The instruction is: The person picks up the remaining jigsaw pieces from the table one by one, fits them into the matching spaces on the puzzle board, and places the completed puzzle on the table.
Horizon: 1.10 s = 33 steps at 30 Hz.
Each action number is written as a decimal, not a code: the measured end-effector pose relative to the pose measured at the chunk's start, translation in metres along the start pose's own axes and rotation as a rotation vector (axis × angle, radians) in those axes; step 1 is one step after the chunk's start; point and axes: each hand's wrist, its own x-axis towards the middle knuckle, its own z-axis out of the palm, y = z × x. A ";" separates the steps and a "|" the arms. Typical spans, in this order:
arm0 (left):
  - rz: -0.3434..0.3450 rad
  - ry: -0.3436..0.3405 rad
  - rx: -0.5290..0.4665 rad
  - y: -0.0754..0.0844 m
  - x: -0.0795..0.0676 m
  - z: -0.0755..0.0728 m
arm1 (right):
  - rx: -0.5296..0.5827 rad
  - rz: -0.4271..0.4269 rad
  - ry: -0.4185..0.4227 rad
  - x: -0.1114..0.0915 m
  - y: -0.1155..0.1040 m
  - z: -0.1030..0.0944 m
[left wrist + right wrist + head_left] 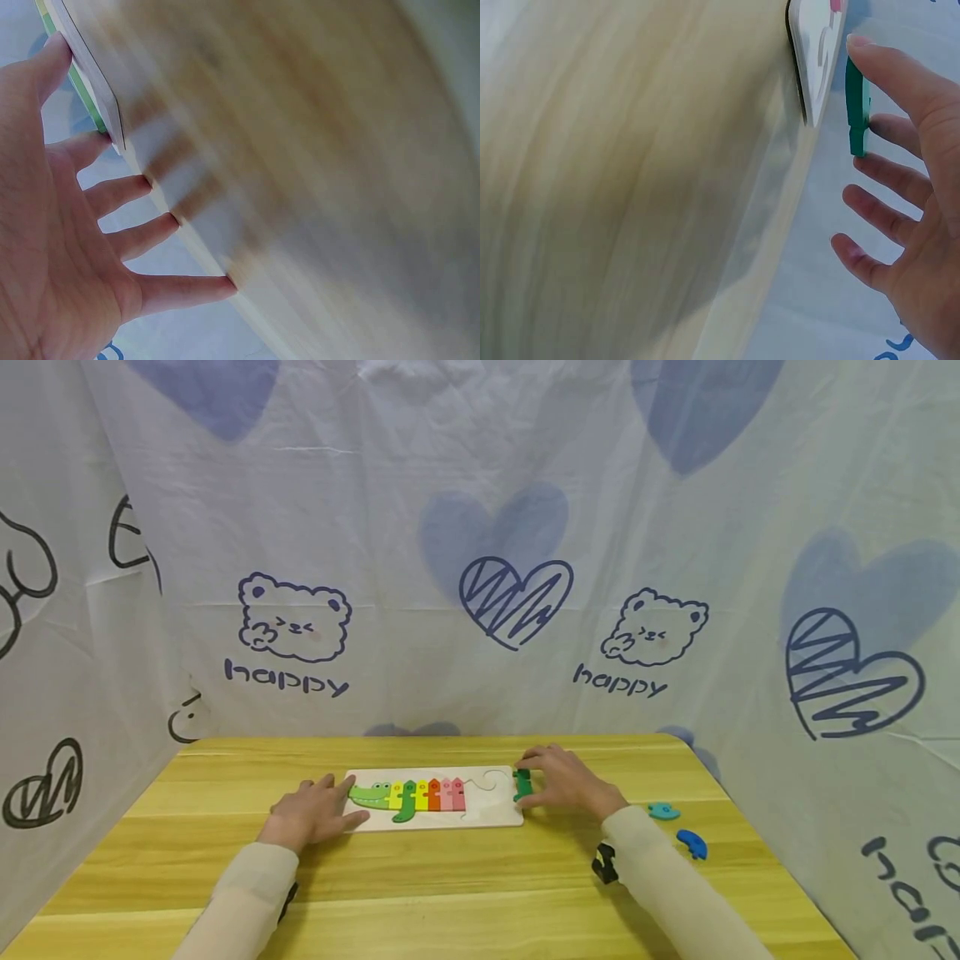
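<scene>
Crocodile puzzle, partly filled. The pale board (pixel 491 817) lies flat on the table (pixel 420 902), broadside to the wearer. At its left end sits the green head (pixel 369 797); a row of yellow, green, orange and pink segments (pixel 434 795) follows to the right, apparently all seated. The right part is bare, showing only thin curved lines. Judged from this, most of the body is done and the tail end is left, with three pieces off the board. The green piece (pixel 522 787) is just beside the board's right end, pinched between the thumb and fingertips of the right hand (pixel 567 783), whose remaining fingers are spread and lightly bent. The teal piece (pixel 663 811) and, nearer, the blue piece (pixel 692 844) lie to the right. The left hand (pixel 306 814) has its fingers spread and nearly straight, thumb and index finger touching the board's left end, grasping nothing. Materials: the board is thin, smooth and round-cornered; the pieces look like painted wood, the green one flat with a stepped edge, the blue one curved; the table has streaked yellow grain.
</scene>
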 end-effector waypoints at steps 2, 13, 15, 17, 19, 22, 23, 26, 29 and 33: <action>-0.002 0.000 0.000 0.000 0.000 0.000 | 0.011 0.003 -0.004 0.001 -0.002 0.002; -0.008 -0.001 -0.001 -0.001 0.001 0.002 | 0.032 -0.033 -0.022 0.009 -0.016 0.009; -0.008 -0.001 -0.003 -0.001 0.001 0.001 | 0.037 -0.047 -0.020 0.010 -0.019 0.008; -0.009 -0.003 -0.005 -0.001 0.000 0.000 | 0.040 -0.058 -0.019 0.011 -0.023 0.007; -0.007 -0.004 -0.004 -0.001 0.000 0.001 | 0.038 -0.064 -0.023 0.012 -0.026 0.007; -0.007 -0.006 -0.003 -0.001 0.001 0.001 | 0.023 -0.067 -0.034 0.015 -0.030 0.008; -0.007 -0.006 -0.002 -0.001 0.001 0.001 | 0.021 -0.069 -0.036 0.016 -0.031 0.008; -0.008 -0.006 -0.001 -0.001 0.001 0.001 | 0.009 -0.078 -0.042 0.019 -0.034 0.010; -0.006 -0.007 0.004 -0.001 0.001 0.001 | 0.003 -0.089 -0.045 0.022 -0.037 0.012; -0.002 -0.008 0.004 -0.001 0.000 0.001 | -0.003 -0.094 -0.052 0.025 -0.042 0.015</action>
